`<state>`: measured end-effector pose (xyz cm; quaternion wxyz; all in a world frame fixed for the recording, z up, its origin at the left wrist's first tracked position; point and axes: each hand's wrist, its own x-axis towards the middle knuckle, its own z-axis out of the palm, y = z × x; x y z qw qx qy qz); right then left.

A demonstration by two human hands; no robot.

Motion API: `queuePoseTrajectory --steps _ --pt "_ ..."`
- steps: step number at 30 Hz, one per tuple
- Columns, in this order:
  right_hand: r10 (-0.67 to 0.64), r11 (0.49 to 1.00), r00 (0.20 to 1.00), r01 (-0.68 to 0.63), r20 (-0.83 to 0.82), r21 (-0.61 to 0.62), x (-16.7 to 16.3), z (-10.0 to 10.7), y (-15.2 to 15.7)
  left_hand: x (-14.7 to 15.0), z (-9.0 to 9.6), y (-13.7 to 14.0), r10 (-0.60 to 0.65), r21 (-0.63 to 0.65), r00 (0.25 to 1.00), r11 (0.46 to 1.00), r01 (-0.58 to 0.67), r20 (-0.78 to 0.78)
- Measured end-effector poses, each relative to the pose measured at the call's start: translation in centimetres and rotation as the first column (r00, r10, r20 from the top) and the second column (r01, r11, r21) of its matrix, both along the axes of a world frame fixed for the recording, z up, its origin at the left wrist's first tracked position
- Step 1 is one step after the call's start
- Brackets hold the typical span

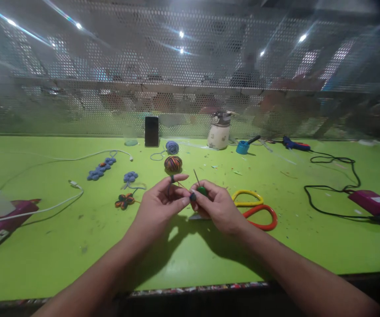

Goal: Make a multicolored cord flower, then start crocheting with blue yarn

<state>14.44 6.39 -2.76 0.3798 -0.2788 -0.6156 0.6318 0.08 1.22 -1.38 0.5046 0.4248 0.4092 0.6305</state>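
Green-handled tool (202,190) — in right hand (219,206)

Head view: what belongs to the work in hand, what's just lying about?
Likely in the job:
green-handled tool, held
small dark yarn piece, held
multicoloured yarn ball
blue yarn ball
multicoloured yarn flower
scissors, probably

Apparently just lying about:
phone
bottle
corded tool
power strips

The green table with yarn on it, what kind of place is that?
Probably a place for making crafts, maybe a workshop. You can tell from the striped yarn ball, the blue yarn flower and the thin green-handled tool in the person's right hand.
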Motion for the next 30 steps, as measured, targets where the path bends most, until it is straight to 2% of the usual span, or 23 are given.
queuePoseTrajectory --steps 4,7,12,17,22,30 --pt "0.149 0.989 0.988 -0.15 0.035 0.011 0.9 0.8 0.5 -0.9 0.2 0.0 -0.077 -0.04 0.995 0.996 0.079 0.06" --pt "0.204 0.979 0.974 -0.206 0.093 0.007 1.5 1.3 0.9 -1.2 0.3 0.0 -0.116 -0.037 0.99 0.992 0.119 0.084" --pt "0.213 0.977 0.975 -0.212 0.058 -0.034 1.7 1.6 1.0 -1.0 0.6 -0.4 -0.168 -0.053 0.982 0.983 0.173 0.086" --pt "0.193 0.981 0.978 -0.193 0.078 -0.001 1.7 2.0 0.7 -1.0 1.1 -0.7 -0.153 -0.075 0.985 0.984 0.16 0.081" --pt "0.243 0.969 0.959 -0.246 0.149 0.006 2.2 2.4 0.7 -1.2 1.2 -0.6 -0.132 -0.037 0.989 0.99 0.134 0.065" --pt "0.233 0.972 0.966 -0.234 0.116 -0.006 2.5 2.3 0.6 -1.2 1.1 -0.7 -0.145 0.018 0.989 0.989 0.146 -0.041"
